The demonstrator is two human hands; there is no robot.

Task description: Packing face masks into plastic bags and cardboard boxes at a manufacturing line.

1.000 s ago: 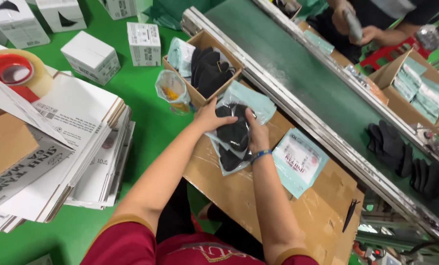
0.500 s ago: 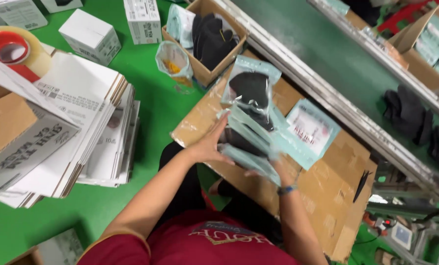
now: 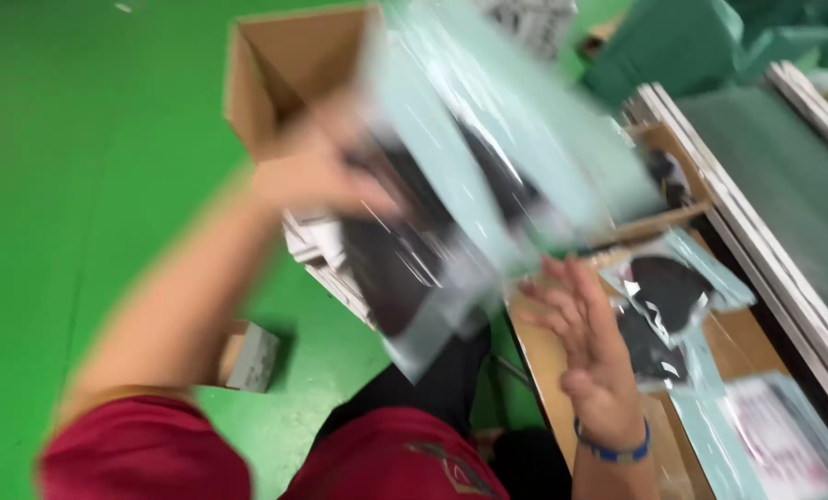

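Pale green plastic packets (image 3: 488, 176), each with a dark item showing inside, are up in the air in a blurred stack above the green floor (image 3: 90, 139) and the near edge of the counter (image 3: 757, 343). The left hand (image 3: 317, 171) grips the stack at its left end, fingers clamped on it, though the blur hides exactly how. The right hand (image 3: 590, 356) is just below and to the right of the stack, palm up, fingers apart and loosely curled, holding nothing; whether the fingertips touch the lowest packet cannot be told. A blue band (image 3: 618, 451) sits on that wrist. On the brown cardboard counter, just right of the right hand, lie two more packets (image 3: 669, 296) with dark contents, one overlapping the other, and a flat packet with pink print (image 3: 775, 444) nearer the corner. Behind the left hand an open cardboard box (image 3: 280, 74) shows; its contents are hidden. A small white box (image 3: 252, 356) stands on the floor by the left forearm.
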